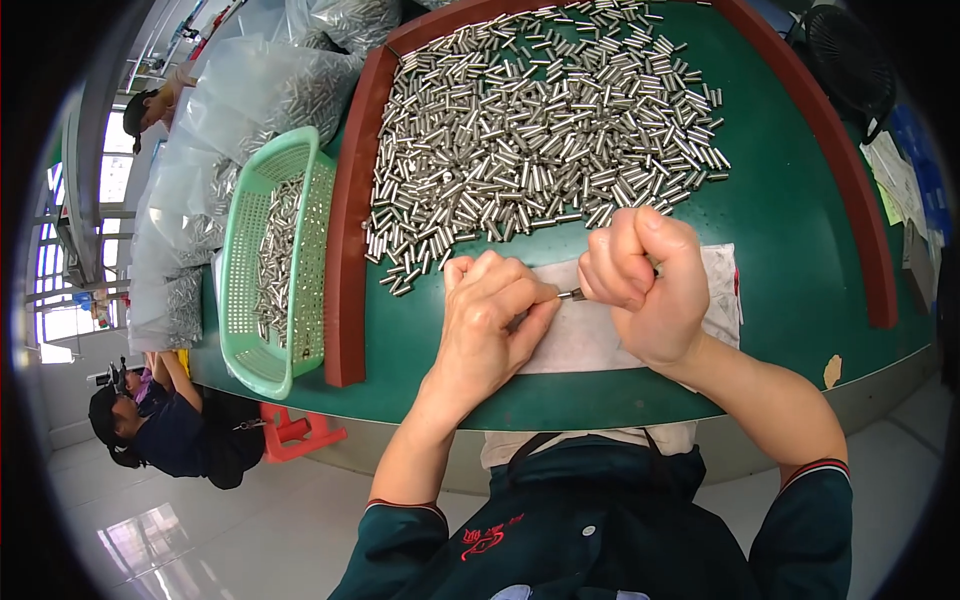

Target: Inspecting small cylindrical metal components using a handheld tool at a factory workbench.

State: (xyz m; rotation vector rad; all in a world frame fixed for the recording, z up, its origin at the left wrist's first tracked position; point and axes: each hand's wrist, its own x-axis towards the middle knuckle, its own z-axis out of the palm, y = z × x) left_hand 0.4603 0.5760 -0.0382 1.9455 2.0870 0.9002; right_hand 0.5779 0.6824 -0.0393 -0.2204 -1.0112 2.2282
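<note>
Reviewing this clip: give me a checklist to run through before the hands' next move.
1. Left hand closed on the metal piece: ok.
2. Right hand closed at the piece's other end: ok.
3. Piece's whole shape in view: not ok, the hands cover its ends.
4. Piece free of flaws: cannot tell, too small.
5. Pile apart from the visible cloth: ok.
6. Basket upright, left of the red rail: ok.
</note>
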